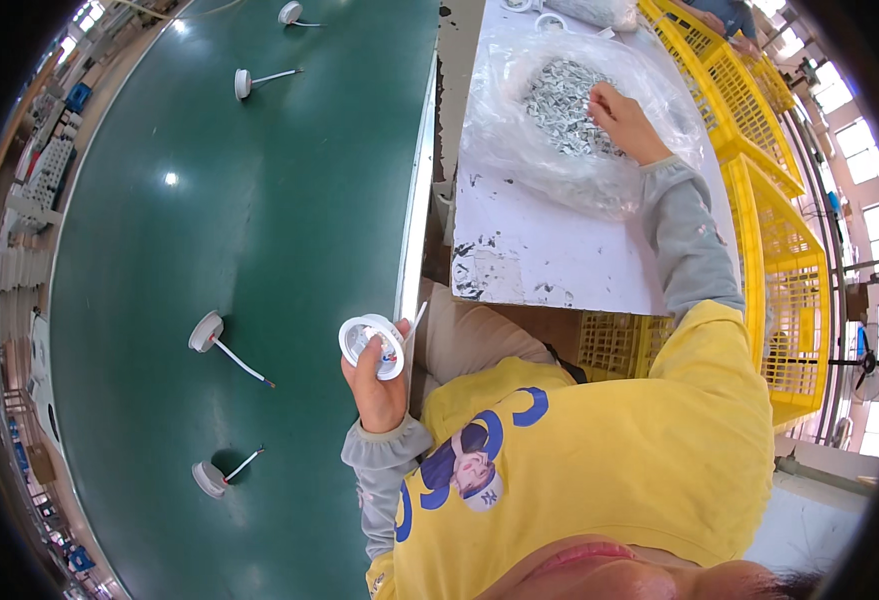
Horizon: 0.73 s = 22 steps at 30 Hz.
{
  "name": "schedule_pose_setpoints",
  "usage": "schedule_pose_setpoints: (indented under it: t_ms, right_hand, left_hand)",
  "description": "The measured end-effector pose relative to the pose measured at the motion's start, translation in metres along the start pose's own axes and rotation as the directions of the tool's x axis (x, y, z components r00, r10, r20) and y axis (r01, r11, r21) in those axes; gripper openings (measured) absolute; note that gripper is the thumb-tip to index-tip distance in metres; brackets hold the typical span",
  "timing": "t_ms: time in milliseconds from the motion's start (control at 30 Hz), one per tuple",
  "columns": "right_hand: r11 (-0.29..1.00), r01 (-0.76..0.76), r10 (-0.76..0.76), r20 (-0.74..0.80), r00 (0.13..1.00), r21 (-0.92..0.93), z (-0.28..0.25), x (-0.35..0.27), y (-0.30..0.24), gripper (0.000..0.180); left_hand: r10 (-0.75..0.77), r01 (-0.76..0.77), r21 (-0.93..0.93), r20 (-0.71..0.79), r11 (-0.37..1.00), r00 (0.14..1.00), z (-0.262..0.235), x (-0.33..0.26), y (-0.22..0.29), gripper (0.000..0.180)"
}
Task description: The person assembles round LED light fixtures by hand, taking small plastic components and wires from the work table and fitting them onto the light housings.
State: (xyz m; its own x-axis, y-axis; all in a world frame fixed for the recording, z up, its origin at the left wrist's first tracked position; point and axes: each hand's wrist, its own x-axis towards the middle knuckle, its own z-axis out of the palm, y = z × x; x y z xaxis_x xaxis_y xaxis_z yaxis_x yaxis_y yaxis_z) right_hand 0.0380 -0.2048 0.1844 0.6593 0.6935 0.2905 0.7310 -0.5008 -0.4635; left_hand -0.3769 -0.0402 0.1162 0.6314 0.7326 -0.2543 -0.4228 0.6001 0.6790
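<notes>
My left hand (377, 388) is closed around a round white lamp housing (351, 332) at the near edge of the green belt. Its open side faces up, with my thumb across the inside, and a white cable (418, 318) sticks out beyond my fingers. Over on the right, my right hand (623, 122) reaches over an opened clear plastic bag (504, 120). Its fingertips are pinched together at a heap of small silvery metal pieces (564, 105) in the bag. Whether a piece is between those fingertips is too small to see.
Several similar white housings with cables lie on the green conveyor belt (289, 230), one of them a housing (206, 332) left of my left hand. The bag rests on a white-topped table (579, 260). Yellow plastic crates (774, 270) line its right side; another person (727, 15) is beyond.
</notes>
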Motion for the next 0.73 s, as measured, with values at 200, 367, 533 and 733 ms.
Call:
schedule_pose_setpoints:
  t_ms: [200, 367, 533, 733]
  right_hand:
    - [0.928, 0.173, -0.194, 0.031, 0.98, 0.331, 0.018, -0.025, -0.102, 0.013]
    - [0.699, 0.246, -0.477, 0.183, 0.859, 0.671, 0.061, -0.043, -0.177, 0.01]
    - [0.609, 0.313, -0.624, 0.197, 0.756, 0.729, 0.09, -0.052, -0.223, 0.01]
    - [0.603, 0.448, -0.695, 0.158, 0.701, 0.66, 0.101, -0.06, -0.24, 0.017]
  left_hand:
    - [-0.01, 0.015, -0.056, 0.086, 0.998, 0.996, 0.0, 0.001, 0.0, 0.028]
    - [-0.022, 0.019, 0.078, 0.038, 0.997, 0.999, 0.004, 0.002, 0.003, 0.027]
    - [0.036, -0.039, 0.129, 0.029, 0.991, 0.999, -0.008, 0.001, 0.003, 0.025]
    - [0.266, -0.261, 0.22, 0.005, 0.94, 0.964, -0.014, -0.009, 0.01, 0.036]
